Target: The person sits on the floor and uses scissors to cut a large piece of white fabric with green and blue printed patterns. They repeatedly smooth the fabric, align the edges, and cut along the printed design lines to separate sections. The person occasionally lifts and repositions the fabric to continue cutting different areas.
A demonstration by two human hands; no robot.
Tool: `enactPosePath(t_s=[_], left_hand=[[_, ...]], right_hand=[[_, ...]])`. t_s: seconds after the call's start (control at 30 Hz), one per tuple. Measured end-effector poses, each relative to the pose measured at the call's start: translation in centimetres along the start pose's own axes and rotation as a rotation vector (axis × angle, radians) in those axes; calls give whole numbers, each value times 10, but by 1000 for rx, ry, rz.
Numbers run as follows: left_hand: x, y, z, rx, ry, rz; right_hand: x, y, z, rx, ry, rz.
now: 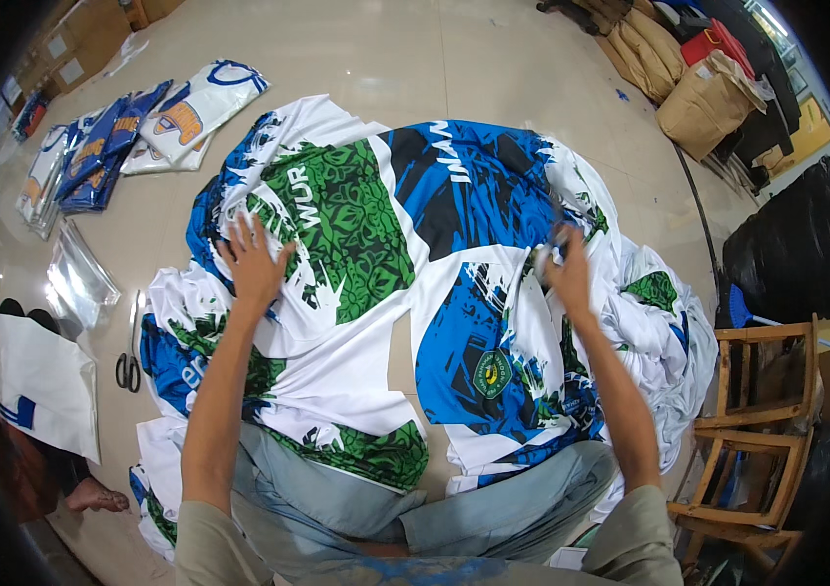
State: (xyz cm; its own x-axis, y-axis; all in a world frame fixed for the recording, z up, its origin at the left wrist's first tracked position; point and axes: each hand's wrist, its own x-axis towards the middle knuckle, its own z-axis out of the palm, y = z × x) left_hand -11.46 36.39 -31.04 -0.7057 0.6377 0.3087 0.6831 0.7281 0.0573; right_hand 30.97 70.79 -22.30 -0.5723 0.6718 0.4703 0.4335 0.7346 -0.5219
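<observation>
My left hand (255, 264) lies with fingers spread on white fabric with green leafy print (352, 234), lettered in white. My right hand (568, 271) has curled fingers round a small greyish object that I cannot make out, over the right side of the spread pieces. A blue and black printed piece (469, 215) adjoins the green one at the top. Below it lies a blue, white and black piece (459, 332) with a badge. Bunched white, green and blue cloth (669, 381) is heaped at the right. Black-handled scissors (128, 369) rest on the floor left of the fabric.
Bagged garments (107, 146) and clear plastic bags (83, 273) lie on the tiled floor (415, 68) at left. Another person's foot (93, 496) shows beside white cloth (39, 381). Wooden frames (757, 430), a black sack (786, 239) and paper sacks (708, 107) stand right; cardboard boxes (73, 59) upper left.
</observation>
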Motion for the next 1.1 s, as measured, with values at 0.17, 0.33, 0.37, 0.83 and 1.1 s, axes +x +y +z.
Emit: enactPosePath(t_s=[0.17, 0.33, 0.37, 0.83, 1.1], left_hand=[[-91, 10, -33, -82, -347, 373], [-180, -29, -134, -60, -723, 500], [-194, -32, -157, -19, -831, 524], [55, 92, -67, -280, -135, 718], [141, 72, 38, -165, -304, 405]], right_hand=[[-117, -63, 24, 22, -250, 167], [-215, -80, -85, -236, -548, 261], [-226, -88, -104, -255, -610, 331], [23, -53, 67, -44, -249, -160], [125, 57, 111, -259, -329, -180]])
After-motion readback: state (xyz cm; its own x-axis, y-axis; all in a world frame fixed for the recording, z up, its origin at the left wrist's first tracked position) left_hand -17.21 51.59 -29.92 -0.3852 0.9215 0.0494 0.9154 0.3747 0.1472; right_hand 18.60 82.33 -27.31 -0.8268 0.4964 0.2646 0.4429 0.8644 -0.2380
